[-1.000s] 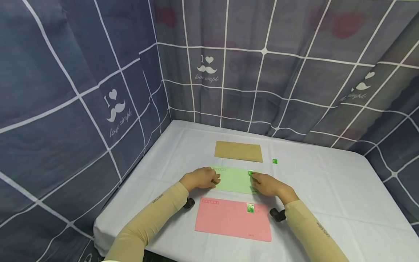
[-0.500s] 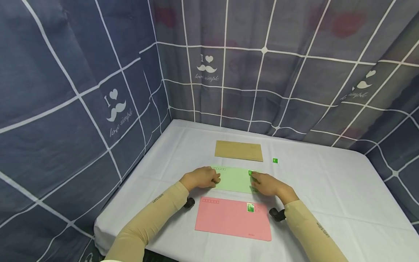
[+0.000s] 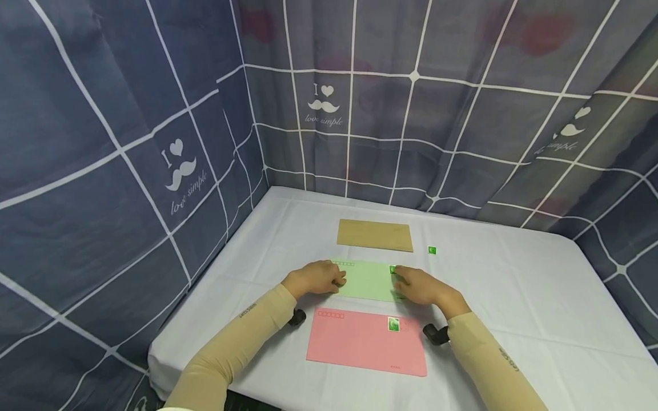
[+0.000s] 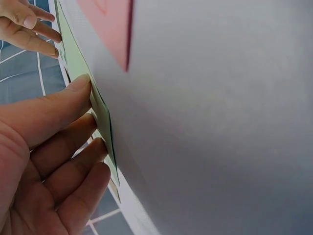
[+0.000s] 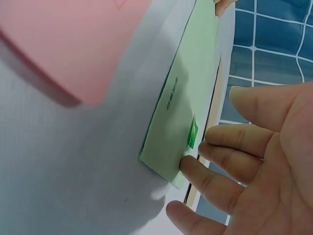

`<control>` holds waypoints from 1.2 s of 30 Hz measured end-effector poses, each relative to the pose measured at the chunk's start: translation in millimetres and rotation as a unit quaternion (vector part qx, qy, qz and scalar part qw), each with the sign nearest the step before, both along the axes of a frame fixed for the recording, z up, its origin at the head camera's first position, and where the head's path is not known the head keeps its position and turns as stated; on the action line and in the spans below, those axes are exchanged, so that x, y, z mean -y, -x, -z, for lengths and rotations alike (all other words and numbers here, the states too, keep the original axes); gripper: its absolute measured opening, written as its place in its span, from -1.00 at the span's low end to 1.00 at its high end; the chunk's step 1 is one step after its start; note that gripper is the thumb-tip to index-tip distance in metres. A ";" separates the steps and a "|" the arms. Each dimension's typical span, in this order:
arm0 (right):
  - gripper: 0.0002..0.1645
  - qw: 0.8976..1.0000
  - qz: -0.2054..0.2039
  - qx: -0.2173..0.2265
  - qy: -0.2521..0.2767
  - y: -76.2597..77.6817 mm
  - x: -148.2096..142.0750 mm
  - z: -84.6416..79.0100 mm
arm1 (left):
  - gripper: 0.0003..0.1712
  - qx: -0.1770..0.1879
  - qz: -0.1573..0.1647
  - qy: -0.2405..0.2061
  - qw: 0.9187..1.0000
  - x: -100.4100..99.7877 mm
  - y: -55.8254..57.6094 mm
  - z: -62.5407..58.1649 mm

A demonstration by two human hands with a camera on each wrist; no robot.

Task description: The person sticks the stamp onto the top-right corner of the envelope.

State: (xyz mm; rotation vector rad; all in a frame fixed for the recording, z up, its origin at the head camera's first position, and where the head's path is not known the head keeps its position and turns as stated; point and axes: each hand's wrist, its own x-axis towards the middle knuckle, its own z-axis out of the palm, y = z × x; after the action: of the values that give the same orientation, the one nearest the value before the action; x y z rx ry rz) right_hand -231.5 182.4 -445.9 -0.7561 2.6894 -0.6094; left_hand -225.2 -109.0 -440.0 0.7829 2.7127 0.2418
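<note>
A light green envelope (image 3: 366,284) lies flat between the two hands, its row of small boxes at the upper left. The left hand (image 3: 317,278) rests its thumb and fingertips on the envelope's left end. At the upper right corner of the same envelope is a green stamp (image 5: 193,132), partly covered by a finger in the head view. The right hand (image 3: 422,286) touches the envelope beside that stamp with its fingertips, fingers spread and only slightly bent. Nearer the person lies a pink envelope (image 3: 360,345) bearing a green stamp (image 3: 393,324) at its upper right.
Beyond the green envelope lies a brown envelope (image 3: 374,235). A loose green stamp (image 3: 432,250) sits to its right on the white tablecloth (image 3: 514,297). Dark checked curtains (image 3: 329,148) stand along the table's back and left sides.
The right fingers shift very slightly over the stamp on the green envelope, covering a little more of it. The left hand and all the envelopes stay in place.
</note>
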 end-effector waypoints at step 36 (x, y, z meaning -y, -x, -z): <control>-0.48 0.994 0.070 -0.028 0.073 6.7 -40.9 0.5 | -0.61 -0.015 0.013 0.015 1.000 -0.5 -18.2 -1.1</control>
State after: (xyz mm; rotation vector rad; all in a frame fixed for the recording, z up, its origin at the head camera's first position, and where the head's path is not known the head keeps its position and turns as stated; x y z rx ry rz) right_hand -238.2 223.3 -446.4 -0.6313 2.7900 -0.8388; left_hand -207.0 -108.5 -438.9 0.8185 2.7251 0.1838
